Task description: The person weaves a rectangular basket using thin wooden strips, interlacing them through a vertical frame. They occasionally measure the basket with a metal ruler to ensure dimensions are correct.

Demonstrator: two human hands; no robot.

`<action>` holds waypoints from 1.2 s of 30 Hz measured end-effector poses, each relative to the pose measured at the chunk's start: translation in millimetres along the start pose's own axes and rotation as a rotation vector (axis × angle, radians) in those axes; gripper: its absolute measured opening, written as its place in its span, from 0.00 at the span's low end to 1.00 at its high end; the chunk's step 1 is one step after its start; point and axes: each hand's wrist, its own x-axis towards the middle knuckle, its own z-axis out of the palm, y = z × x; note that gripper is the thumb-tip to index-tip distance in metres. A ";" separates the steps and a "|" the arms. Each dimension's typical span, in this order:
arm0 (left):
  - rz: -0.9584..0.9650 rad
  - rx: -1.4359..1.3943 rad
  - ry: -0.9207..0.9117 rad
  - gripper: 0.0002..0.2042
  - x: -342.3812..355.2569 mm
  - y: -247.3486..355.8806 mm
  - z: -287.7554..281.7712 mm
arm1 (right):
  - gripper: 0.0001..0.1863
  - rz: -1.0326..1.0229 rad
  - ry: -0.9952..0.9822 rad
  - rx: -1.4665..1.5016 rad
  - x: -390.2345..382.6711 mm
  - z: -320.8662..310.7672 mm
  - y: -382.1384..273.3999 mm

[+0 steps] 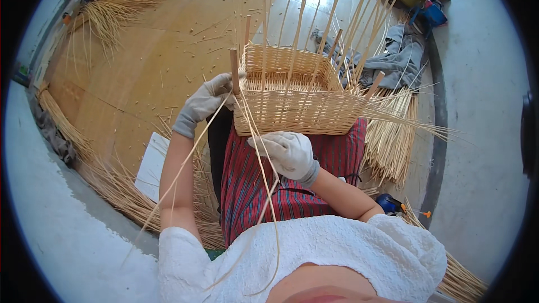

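A rectangular wicker basket [303,113], partly woven, rests on my lap with tall pale stakes [304,17] rising from its walls. Short wooden posts stand at its corners, among them the near left post [234,70]. My left hand [210,100], in a pale grey-white glove, grips the basket at that corner, its fingertips partly hidden behind the post. My gloved right hand [287,154] is closed in front of the basket's near wall, pinching thin wicker strands [263,163] that run down from the corner. Their loose ends hang across my apron and shirt.
Wicker bundles lie at the left [118,191], far left [112,14] and right [393,146]. A grey cloth [396,56] lies by the right bundle. A white board [151,165] is left of me; a blue-and-orange tool [393,204] sits by my right elbow. Cut scraps litter the wooden floor.
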 end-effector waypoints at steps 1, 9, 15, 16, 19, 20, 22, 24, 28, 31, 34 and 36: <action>-0.058 0.025 -0.067 0.15 1.4 1.5 0.2 | 0.18 0.026 -0.013 0.039 -3.9 -3.7 1.5; 0.190 -0.083 0.346 0.09 1.6 -44.2 40.8 | 0.13 0.609 0.444 0.540 56.0 7.9 75.4; 0.170 -0.078 0.539 0.12 0.0 -66.9 46.9 | 0.43 0.491 0.213 -0.003 162.6 -5.7 63.6; 0.226 -0.088 0.574 0.10 0.3 -62.4 55.3 | 0.45 0.547 0.229 0.231 151.2 -14.1 62.8; 0.363 0.018 0.826 0.09 2.4 -44.9 90.1 | 0.26 0.455 0.560 0.690 31.1 -12.1 113.6; 0.371 0.165 1.066 0.12 5.2 -67.6 94.0 | 0.20 0.702 0.494 0.629 -4.4 -7.4 124.4; 0.539 0.571 0.944 0.17 -4.6 -77.7 111.5 | 0.11 0.729 0.366 0.889 -39.9 -21.3 121.5; 0.637 0.958 0.680 0.24 2.1 -46.8 141.2 | 0.10 0.758 0.451 0.663 -29.0 -32.2 122.1; 0.324 1.262 0.661 0.36 30.4 -44.0 195.1 | 0.20 0.453 0.388 0.139 35.1 -48.0 122.8; 0.137 1.323 0.586 0.38 43.8 -48.4 193.1 | 0.31 0.504 0.267 -0.126 74.1 -58.6 131.1; 0.142 1.402 0.571 0.34 39.8 -46.4 188.2 | 0.28 0.439 0.514 0.267 15.7 -72.0 120.1; 0.166 1.411 0.561 0.31 43.1 -45.1 188.7 | 0.25 0.627 0.583 0.439 -42.8 -76.4 120.1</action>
